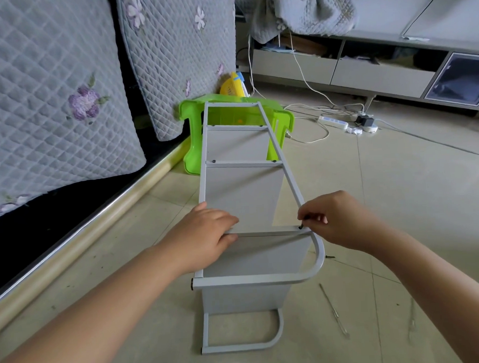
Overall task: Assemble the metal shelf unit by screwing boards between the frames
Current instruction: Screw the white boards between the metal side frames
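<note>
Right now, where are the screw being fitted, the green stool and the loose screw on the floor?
screw (300, 227), head view, its dark head at the crossbar
green stool (283, 119), head view, right edge of its seat
loose screw (330, 257), head view, its middle, on the floor tile

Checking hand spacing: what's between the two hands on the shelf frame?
In the head view, only the frame's crossbar and the board edge under it span from the left hand to the right hand, which pinches a screw.
</note>
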The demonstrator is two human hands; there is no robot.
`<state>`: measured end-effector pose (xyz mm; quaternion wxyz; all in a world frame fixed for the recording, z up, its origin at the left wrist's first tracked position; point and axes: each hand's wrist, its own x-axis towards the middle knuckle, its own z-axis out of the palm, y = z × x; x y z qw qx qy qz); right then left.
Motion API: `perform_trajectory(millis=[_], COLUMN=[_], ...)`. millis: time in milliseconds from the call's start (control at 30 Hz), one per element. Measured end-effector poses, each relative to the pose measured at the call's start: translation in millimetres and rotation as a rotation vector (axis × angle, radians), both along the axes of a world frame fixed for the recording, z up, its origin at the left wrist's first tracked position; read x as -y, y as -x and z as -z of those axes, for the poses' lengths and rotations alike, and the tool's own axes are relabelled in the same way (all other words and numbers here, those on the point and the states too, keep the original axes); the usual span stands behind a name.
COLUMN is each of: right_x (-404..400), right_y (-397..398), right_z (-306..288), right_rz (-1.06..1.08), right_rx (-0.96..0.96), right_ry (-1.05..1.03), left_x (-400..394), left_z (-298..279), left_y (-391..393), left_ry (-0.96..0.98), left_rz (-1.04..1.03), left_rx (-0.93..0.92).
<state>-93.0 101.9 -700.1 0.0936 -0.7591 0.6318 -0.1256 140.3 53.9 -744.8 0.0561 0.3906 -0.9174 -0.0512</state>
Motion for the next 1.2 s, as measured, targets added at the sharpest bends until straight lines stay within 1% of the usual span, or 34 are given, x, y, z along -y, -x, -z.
perform_trajectory(millis=[100, 167, 233, 300, 400, 667, 800, 933, 1033, 1200], right_x=[0.5, 2.0, 4.4, 6.4, 6.8, 7.5, 9.5, 10.8, 9.8, 7.3], right_y=[-3.2, -5.3, -7.7, -10.2, -13.5, -16.2, -19.0, -19.6, -9.6, 9.3], right_z=[0.0, -2.2, -4.4, -5.5, -4.9, -1.3, -2.0, -1.2, -6.7, -10.4], right_rz=[-0.016, -0.042, -0.056, -0.065, -0.071, -0.037, -0.010, 0.005, -0.024, -0.157], right_rx=[-0.068, -0.152, -0.227, -0.291, -0.374, -0.454, -0.479, -0.528, -0.493, -0.197], right_ry=[-0.022, -0.053, -0.084, -0.119, -0.188, -0.202, -0.234, -0.233, -0.186, -0.149], left_x=[0.4, 0.6, 0.5, 0.3, -1.9, -5.5, -5.7, -5.0, -5.6, -6.2], left_z=[1.0, 1.5, 1.8, 2.1, 0.4, -2.0, -2.9, -4.2, -3.8, -5.7], left_y=[0.9, 0.5, -0.2, -2.1, -3.8, -2.7, -3.0, -2.2, -2.8, -1.9], left_ry=[-0.029, -0.032, -0.004, -0.011, -0.072, -0.094, -0.149, -0.162, -0.175, -0.186], left_rz=[-0.024, -0.031, -0.036, -0.046, -0.087, -0.175, -0.182, -0.185, -0.196, -0.194], left_rx=[0.030, 0.037, 0.004, 0.008, -0.028, 0.041, 0.061, 0.084, 0.087, 0.084])
